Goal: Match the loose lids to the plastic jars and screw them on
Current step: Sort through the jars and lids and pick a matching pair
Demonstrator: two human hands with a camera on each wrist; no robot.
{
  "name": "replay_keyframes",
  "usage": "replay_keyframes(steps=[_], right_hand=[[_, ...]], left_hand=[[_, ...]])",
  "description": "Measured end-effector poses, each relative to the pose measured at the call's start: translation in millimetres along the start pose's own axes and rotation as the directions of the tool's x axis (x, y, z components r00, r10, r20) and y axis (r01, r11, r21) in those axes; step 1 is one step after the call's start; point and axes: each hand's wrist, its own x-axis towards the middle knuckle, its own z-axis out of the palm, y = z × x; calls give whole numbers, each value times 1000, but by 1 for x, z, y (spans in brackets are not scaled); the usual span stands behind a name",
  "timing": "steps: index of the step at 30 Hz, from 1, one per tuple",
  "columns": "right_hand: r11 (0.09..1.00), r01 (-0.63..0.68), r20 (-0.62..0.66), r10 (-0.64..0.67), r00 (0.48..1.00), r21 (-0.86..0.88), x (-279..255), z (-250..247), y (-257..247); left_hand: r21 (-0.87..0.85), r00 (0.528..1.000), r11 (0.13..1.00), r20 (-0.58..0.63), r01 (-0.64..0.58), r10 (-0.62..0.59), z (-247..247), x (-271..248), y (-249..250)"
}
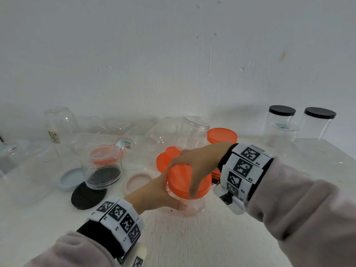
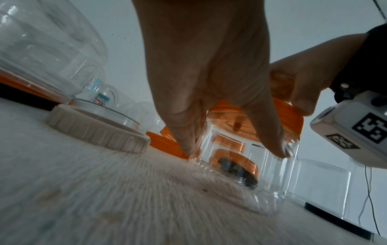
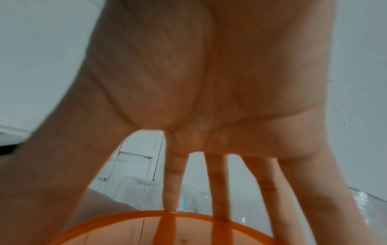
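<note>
A small clear plastic jar (image 1: 189,204) stands on the white table near the front centre. My left hand (image 1: 163,195) grips its body from the left, thumb and fingers (image 2: 270,132) wrapped round the clear wall (image 2: 240,165). An orange lid (image 1: 181,180) sits on the jar's mouth. My right hand (image 1: 192,164) reaches over from the right and grips this lid, fingers (image 3: 171,182) spread down over its rim (image 3: 146,217) and thumb on the near side. The picture is blurred by motion.
Loose lids lie behind: orange ones (image 1: 221,135) (image 1: 163,160), a pink one (image 1: 137,181), a pale blue one (image 1: 69,179), a black one (image 1: 87,196). Several open clear jars (image 1: 102,160) crowd the back left. Two black-lidded jars (image 1: 281,124) stand at the back right.
</note>
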Motion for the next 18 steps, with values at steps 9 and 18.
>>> replay_keyframes(steps=[9,18], right_hand=[[991,-129,-32,128,991,-46,4,10,1],[997,-72,-97,74,992,23,6,16,2]], left_hand=[[16,1000,1000,-11,19,-18,0,1,-2],[18,1000,1000,-12,13,-13,-1,3,-3]])
